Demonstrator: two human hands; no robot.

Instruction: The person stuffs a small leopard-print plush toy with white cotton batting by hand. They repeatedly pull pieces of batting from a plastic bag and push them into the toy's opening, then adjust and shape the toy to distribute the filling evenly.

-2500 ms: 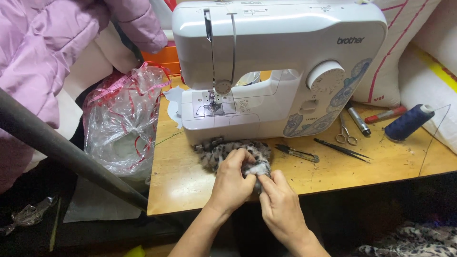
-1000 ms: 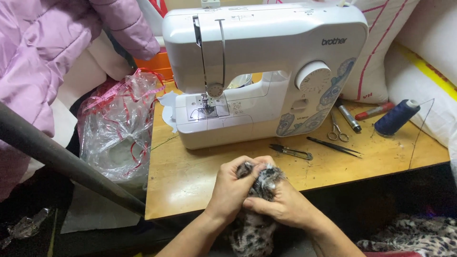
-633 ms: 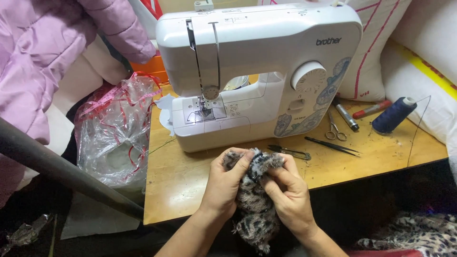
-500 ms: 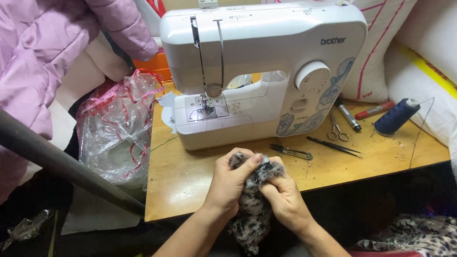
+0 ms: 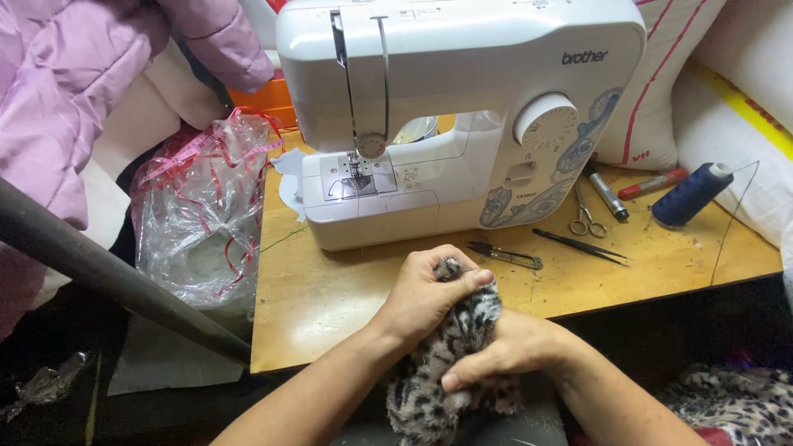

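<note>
Wooden and scuffed, the worktop (image 5: pixel 330 306) carries a white sewing machine (image 5: pixel 462 116) at its far side, the needle area facing the near edge. Right of the machine lie small scissors (image 5: pixel 585 216), a grey marker (image 5: pixel 610 196), a red marker (image 5: pixel 652 183) and a dark blue thread spool (image 5: pixel 690 194) tipped on its side, with black tweezers (image 5: pixel 578 245) and thread snips (image 5: pixel 504 255) nearer the front. At the left end a crumpled clear plastic bag (image 5: pixel 198 223) with red print hangs off the edge, beside a pink padded jacket (image 5: pixel 49 107).

At the near edge, both hands clench a piece of leopard-print furry fabric (image 5: pixel 450 363). The left hand (image 5: pixel 425 293) grips its upper end, fingers curled over the top, just above the worktop's front edge. The right hand (image 5: pixel 508 351) wraps around it lower down, thumb pressed against the pile, touching the left hand. The rest of the fabric hangs below the worktop towards the lap. More leopard-print cloth (image 5: pixel 735 405) lies at the near right.
</note>
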